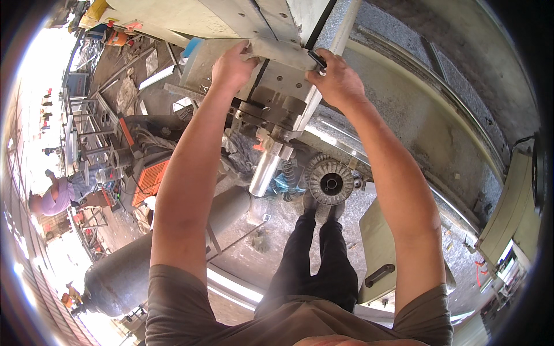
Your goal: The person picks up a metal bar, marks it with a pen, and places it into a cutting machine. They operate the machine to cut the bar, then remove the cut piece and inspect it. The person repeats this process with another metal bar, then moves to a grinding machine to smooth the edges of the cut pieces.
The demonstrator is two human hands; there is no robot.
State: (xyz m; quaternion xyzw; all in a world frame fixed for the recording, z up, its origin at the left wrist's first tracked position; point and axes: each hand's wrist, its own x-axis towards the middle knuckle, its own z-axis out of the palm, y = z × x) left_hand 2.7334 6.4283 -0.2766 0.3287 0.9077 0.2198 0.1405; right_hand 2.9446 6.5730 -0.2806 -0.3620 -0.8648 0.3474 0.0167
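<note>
Both my arms reach forward over a large machine. A flat, greyish strip (281,53) spans between my hands, lying across the machine's grey metal slide (283,86) with its bolt heads. My left hand (232,68) is closed on the strip's left end. At its right end my right hand (339,81) is closed around a small black piece (316,58), whose kind I cannot make out. Beside my right hand runs a long pale bar (341,32). Below my hands sit a clamp-like metal block (280,147) and a shiny round steel bar (263,174).
A ribbed round wheel (331,183) is near my feet. A grey gas cylinder (124,282) lies at the lower left, with an orange slatted panel (151,183) above it. A person (53,195) is at the far left. The machine's cream-coloured bed (404,92) extends right.
</note>
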